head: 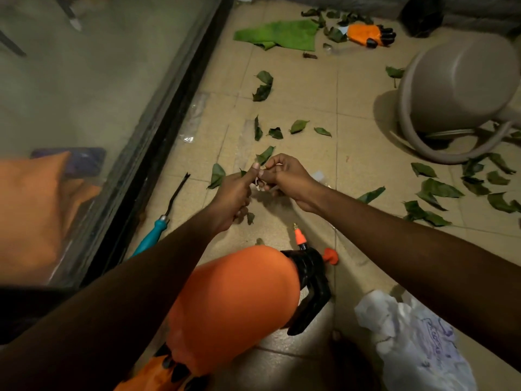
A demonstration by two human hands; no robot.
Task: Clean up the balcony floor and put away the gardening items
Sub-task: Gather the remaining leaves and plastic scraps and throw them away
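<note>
Weeder (pixel 158 230) left of sprayer (pixel 310 280), watering can (pixel 462 86) far right

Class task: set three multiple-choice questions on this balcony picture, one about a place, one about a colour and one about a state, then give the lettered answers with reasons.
1. Where is the green cloth?
A. On the far floor tiles, beside the orange glove
B. Folded on a shelf
C. In a bucket

2. What colour is the weeding tool's handle?
A. Red
B. Yellow
C. Teal

3. What are the left hand and right hand doing?
A. Hanging idle
B. Pinching a small pale scrap between them
C. Gripping a broom

Answers:
1 A: the cloth lies spread out next to the glove.
2 C: the grip is plainly teal.
3 B: fingertips of both hands meet on the scrap.
</note>
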